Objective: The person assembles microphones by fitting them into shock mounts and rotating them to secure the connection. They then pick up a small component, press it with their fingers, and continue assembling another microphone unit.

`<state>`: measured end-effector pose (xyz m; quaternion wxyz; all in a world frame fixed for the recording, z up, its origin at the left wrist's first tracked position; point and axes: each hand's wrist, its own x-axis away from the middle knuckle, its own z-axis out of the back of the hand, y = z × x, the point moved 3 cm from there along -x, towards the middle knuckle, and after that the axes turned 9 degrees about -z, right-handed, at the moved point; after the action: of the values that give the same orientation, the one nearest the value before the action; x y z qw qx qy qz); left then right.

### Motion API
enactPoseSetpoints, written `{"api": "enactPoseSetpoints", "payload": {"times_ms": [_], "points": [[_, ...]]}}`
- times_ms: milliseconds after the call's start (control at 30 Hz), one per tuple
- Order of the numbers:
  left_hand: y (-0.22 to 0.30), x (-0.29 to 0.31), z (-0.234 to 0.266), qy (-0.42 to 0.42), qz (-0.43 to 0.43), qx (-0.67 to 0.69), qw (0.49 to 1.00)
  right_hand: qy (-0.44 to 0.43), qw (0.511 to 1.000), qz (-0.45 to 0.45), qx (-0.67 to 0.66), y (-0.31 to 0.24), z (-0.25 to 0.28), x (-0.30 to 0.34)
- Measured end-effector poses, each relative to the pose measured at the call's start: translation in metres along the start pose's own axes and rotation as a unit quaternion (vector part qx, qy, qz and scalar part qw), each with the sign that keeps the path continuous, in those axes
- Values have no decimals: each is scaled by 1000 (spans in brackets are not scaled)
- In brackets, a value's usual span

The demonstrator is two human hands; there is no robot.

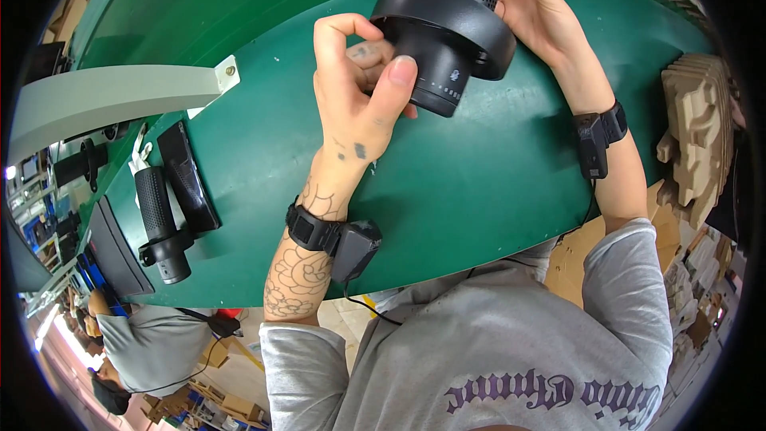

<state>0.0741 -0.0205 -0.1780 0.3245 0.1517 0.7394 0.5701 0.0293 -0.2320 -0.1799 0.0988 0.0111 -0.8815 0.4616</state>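
Observation:
A black microphone point(446, 24) with a perforated body and a wide ring around it is held tilted above the green table point(479, 168) at the top middle. My left hand point(359, 84) grips its lower part, with the thumb against the small dial end and the other fingers curled behind. The upper perforated part rests in my right hand point(542, 16); its thumb lies along the side and the other fingers are partly hidden behind. The microphone's far end is cut off by the picture's edge.
Left on the table lie a second black microphone point(158, 215), a glossy dark flat panel point(187, 175) and a dark grey flat slab point(120, 247). A pale metal arm point(120, 89) reaches in from the left. Moulded pulp trays point(694, 128) are stacked right. Another person point(163, 347) is lower left.

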Motion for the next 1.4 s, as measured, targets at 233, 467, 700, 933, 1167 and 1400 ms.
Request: {"api": "enactPoseSetpoints", "payload": {"times_ms": [233, 467, 700, 933, 1167, 1400], "points": [[2, 5, -8, -39, -53, 45, 997, 24, 998, -60, -13, 2, 5, 0], [6, 8, -7, -51, -88, 13, 995, 18, 998, -62, -28, 5, 3, 0], [4, 5, -10, -41, -86, 2, 995, -177, 980, -15, -89, 18, 27, -28], [-2, 3, -13, -14, -114, -91, 989, 35, 999, -3, 31, -2, 16, 3], [6, 4, -23, -85, -24, -160, 983, -40, 969, 193, 148, 2, -7, 24], [-8, 5, 7, -21, -72, -275, 958, -42, 842, 244, 479, 10, -40, 35]]}}
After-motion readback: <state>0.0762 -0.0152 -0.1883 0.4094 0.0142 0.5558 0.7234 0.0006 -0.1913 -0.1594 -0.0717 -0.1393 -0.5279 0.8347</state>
